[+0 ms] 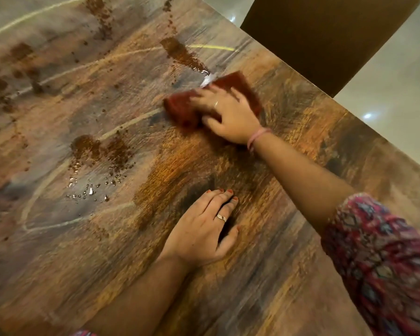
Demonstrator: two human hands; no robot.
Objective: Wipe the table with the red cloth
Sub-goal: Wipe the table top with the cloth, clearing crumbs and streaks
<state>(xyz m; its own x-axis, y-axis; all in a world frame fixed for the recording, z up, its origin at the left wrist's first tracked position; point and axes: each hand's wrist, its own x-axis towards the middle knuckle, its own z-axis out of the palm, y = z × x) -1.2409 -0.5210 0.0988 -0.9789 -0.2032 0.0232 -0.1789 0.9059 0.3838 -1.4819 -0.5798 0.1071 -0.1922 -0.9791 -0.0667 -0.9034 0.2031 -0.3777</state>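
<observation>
The red cloth (pixel 182 109), folded into a thick pad, lies on the wooden table (pixel 264 275) near its far right edge. My right hand (pixel 228 115) lies on top of the cloth with fingers spread over it and the thumb against its near side, pressing it to the table. My left hand (pixel 204 231) rests flat on bare wood nearer to me, fingers straight. Brown crumbly spill patches (pixel 180 53) lie just beyond the cloth, and another patch (pixel 100 149) with water droplets lies to the left.
More brown stains dot the far left of the table (pixel 22 66). Pale curved streaks cross the tabletop. A brown chair back (pixel 325 37) stands beyond the table's right edge, over a glossy light floor (pixel 393 93).
</observation>
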